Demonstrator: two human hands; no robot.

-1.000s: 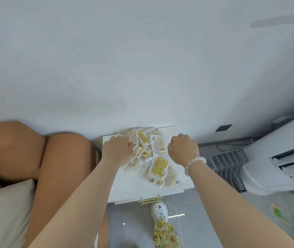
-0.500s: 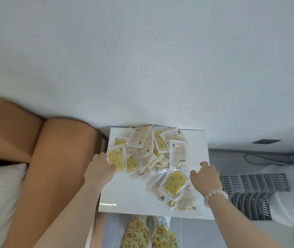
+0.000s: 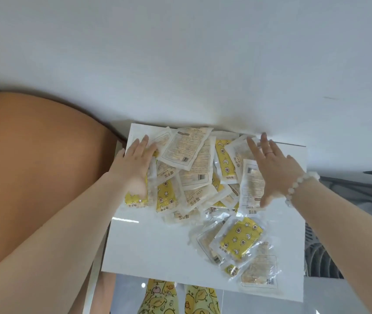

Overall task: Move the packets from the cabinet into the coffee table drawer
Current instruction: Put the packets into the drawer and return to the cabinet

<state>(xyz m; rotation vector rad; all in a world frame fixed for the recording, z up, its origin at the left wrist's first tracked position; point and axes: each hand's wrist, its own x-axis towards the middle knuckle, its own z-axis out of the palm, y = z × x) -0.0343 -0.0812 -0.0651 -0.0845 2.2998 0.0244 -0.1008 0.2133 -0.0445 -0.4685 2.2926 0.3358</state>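
A heap of several clear and yellow packets (image 3: 194,175) lies on the white cabinet top (image 3: 155,243) against the wall. My left hand (image 3: 135,166) lies flat with straight fingers on the heap's left edge. My right hand (image 3: 273,171), with a bead bracelet at the wrist, lies flat on the heap's right edge. A few more packets (image 3: 239,241) lie apart near the cabinet's front right corner. The coffee table drawer is not in view.
A brown sofa arm (image 3: 35,168) stands close against the cabinet's left side. A white wall (image 3: 180,60) rises right behind it. A grey grille (image 3: 318,257) sits to the right. My yellow-patterned slippers (image 3: 176,298) show on the floor below the front edge.
The camera has come closer over the cabinet. Both hands have opened and reached forward from the near sides of the heap onto its left and right edges.
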